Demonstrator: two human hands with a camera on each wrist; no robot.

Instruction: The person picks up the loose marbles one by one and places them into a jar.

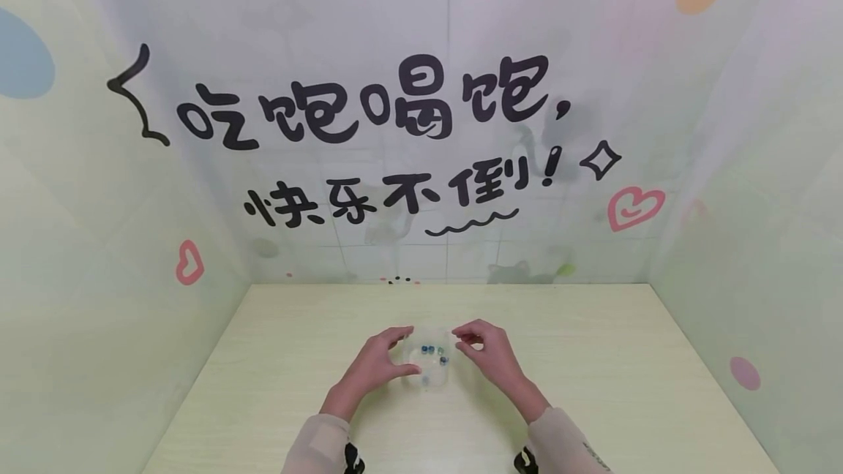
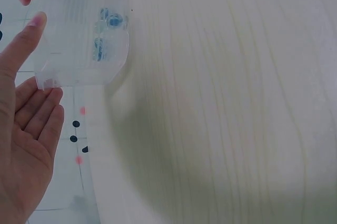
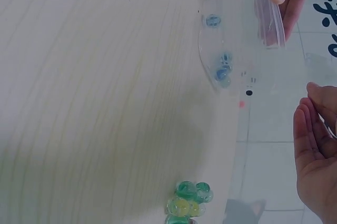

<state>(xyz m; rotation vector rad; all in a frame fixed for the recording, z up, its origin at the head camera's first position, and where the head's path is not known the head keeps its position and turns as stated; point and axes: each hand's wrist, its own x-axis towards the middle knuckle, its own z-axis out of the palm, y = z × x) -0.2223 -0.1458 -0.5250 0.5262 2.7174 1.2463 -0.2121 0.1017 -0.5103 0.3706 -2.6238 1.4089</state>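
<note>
In the head view my left hand (image 1: 380, 363) grips a clear plastic container (image 1: 436, 379) near the middle of the table, thumb at the near side and fingers at the far side. Several blue and green glass marbles (image 1: 431, 350) lie inside it. In the right wrist view, the left thumb presses on the ridged rim of the container (image 3: 271, 21). My right hand (image 1: 490, 353) is just right of the container, fingers bent loosely toward the thumb; nothing shows between them. Green and yellow marbles (image 3: 181, 206) lie in a cluster at the bottom of the right wrist view.
The pale wooden table (image 1: 593, 386) runs back to a printed wall (image 1: 369, 20) with black lettering and hearts. Side walls (image 1: 757, 240) close in the table at left and right. Both forearms wear light sleeves (image 1: 560, 437).
</note>
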